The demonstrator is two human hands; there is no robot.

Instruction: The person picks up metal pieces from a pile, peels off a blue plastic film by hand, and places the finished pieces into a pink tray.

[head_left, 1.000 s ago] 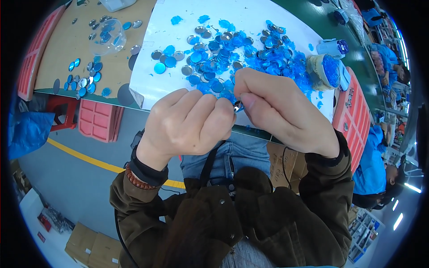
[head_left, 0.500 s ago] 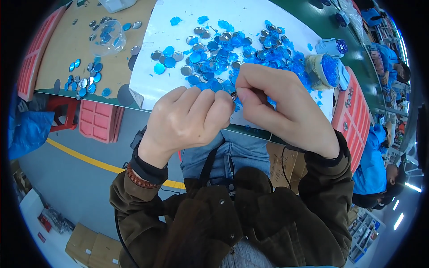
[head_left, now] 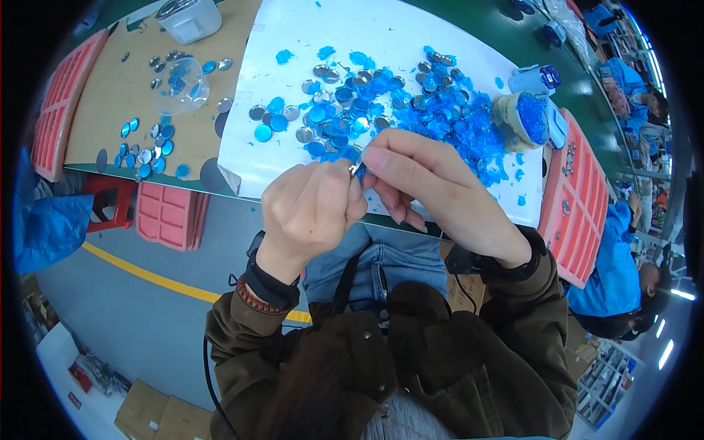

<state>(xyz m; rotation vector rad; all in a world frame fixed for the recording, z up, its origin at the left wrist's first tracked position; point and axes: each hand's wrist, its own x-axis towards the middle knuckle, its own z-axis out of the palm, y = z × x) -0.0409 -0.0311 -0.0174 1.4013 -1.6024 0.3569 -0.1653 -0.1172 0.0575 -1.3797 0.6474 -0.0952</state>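
Over the near edge of the white sheet (head_left: 253, 158), my left hand (head_left: 312, 209) is curled closed around a small metal disc (head_left: 356, 169). Only the disc's shiny edge shows, with a bit of blue film on it. My right hand (head_left: 440, 194) pinches at the same spot with thumb and index finger; its other fingers hang loosely curled. Just beyond the hands lies a spread of round discs (head_left: 304, 135), some silver and some blue-faced. Crumpled blue film scraps (head_left: 477, 139) are heaped among them, mostly toward the right.
A clear round tub (head_left: 199, 103) and more discs sit on brown cardboard (head_left: 84, 150) at left, below a white container (head_left: 198, 26). A tub of blue scraps (head_left: 506, 121) stands at right, near pink trays (head_left: 579, 220). Co-workers in blue (head_left: 609, 264) are farther right.
Both hands have come a little closer together. The right fingers have opened out somewhat, and blue film now shows at the pinch. The whole view has shifted slightly.
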